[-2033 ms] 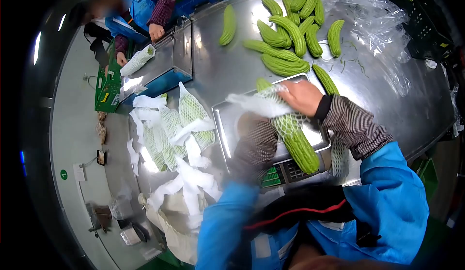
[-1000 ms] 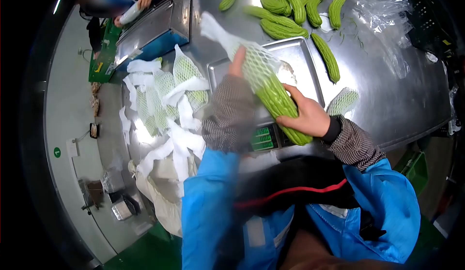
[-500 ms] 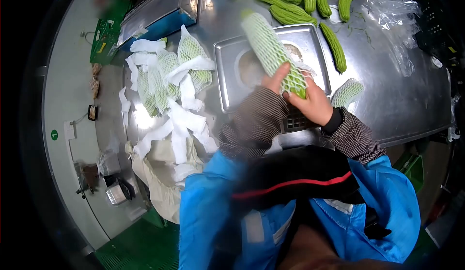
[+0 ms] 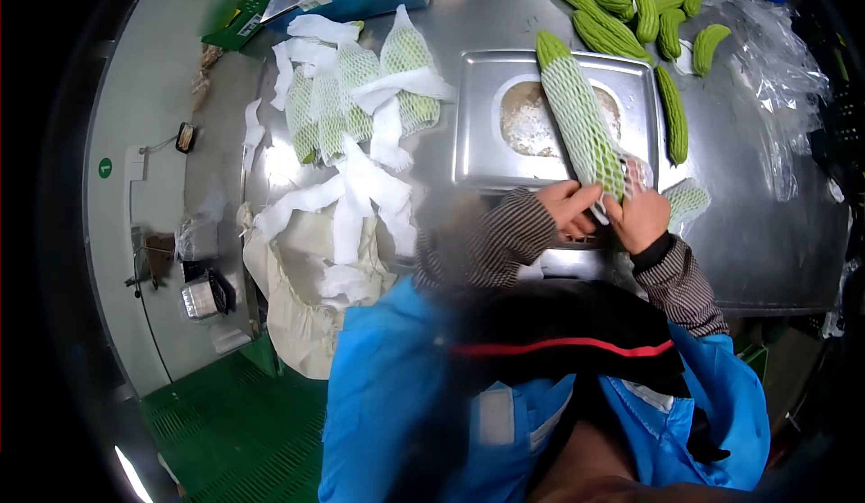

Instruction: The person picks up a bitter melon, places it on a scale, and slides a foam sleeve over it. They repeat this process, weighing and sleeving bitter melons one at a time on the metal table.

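**Greens, whites and bright blue**

The netted gourd (image 4: 551,50) is green under a white diamond-mesh sleeve (image 4: 575,111); bare gourds (image 4: 673,117) are plain green. Cuffs (image 4: 518,233) are finely checked dark and pale, the jacket (image 4: 387,386) blue, the desk (image 4: 757,255) silver-grey.

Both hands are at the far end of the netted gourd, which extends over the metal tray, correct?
Not quite: the left hand and right hand are at the near end of the netted gourd, as the head view shows. It does extend over the metal tray.
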The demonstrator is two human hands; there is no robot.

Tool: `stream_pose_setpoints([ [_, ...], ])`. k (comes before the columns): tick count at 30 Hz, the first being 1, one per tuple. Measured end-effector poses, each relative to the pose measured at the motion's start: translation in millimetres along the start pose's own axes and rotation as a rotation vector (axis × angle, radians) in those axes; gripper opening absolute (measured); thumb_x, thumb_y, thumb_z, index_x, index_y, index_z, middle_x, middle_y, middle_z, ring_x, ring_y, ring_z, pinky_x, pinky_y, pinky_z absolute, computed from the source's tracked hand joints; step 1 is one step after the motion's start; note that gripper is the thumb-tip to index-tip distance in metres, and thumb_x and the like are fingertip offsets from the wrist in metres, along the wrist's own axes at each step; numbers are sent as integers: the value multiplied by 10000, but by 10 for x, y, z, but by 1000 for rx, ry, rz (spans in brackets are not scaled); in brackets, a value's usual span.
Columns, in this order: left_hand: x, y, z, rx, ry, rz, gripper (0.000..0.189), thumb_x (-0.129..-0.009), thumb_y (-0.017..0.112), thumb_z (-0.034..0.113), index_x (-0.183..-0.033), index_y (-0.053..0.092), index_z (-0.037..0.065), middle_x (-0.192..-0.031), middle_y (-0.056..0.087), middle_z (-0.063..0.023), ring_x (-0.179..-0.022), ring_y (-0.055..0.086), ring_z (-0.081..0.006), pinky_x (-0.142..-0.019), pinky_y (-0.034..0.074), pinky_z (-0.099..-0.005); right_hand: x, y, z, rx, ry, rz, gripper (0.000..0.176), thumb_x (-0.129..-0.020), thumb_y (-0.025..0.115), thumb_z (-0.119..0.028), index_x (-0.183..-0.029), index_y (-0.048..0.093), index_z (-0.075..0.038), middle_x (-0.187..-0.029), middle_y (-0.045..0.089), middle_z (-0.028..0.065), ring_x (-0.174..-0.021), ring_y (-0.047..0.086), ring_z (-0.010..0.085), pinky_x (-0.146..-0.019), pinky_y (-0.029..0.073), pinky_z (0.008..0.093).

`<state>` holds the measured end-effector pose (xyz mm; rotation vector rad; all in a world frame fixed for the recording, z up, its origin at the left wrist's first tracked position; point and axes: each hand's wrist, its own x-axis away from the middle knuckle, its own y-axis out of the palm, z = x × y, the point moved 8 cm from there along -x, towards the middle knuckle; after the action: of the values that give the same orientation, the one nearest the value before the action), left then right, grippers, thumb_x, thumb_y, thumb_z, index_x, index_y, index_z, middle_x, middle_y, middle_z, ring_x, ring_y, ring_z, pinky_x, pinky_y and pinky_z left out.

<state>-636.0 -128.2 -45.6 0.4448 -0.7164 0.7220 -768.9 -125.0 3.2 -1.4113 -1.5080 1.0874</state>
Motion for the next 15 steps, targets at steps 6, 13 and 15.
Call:
stream_pose_setpoints([
  [6, 602, -2110, 528, -658, 558, 1061, 321, -812, 675, 193, -1079, 640, 19, -944, 654, -109, -924, 618, -205, -842, 486, -342, 81, -515, 29, -119, 20, 121, 336, -814, 687, -376, -796, 636, -44, -535, 548, 118, -495, 571, 280, -473, 431, 371],
  [13, 54, -3137, 269, -1291, -180, 1088, 415, -834, 646, 353, -1136, 598, 73, -1140, 556, -173, -1144, 488, -342, -943, 423, -403, -56, -833, -120, -261, -70, 294, 118, -779, 729, -137, -821, 650, -60, -562, 543, 84, -473, 534, 209, -449, 389, 318],
  [15, 116, -3083, 226, -1161, -168, 1015, 366, -832, 646, 302, -1104, 599, 61, -1119, 592, -143, -1106, 528, -346, -957, 406, -406, -99, -860, -94, -263, -98, 317, 118, -780, 724, -128, -820, 645, -50, -577, 553, 80, -480, 538, 191, -455, 392, 308],
])
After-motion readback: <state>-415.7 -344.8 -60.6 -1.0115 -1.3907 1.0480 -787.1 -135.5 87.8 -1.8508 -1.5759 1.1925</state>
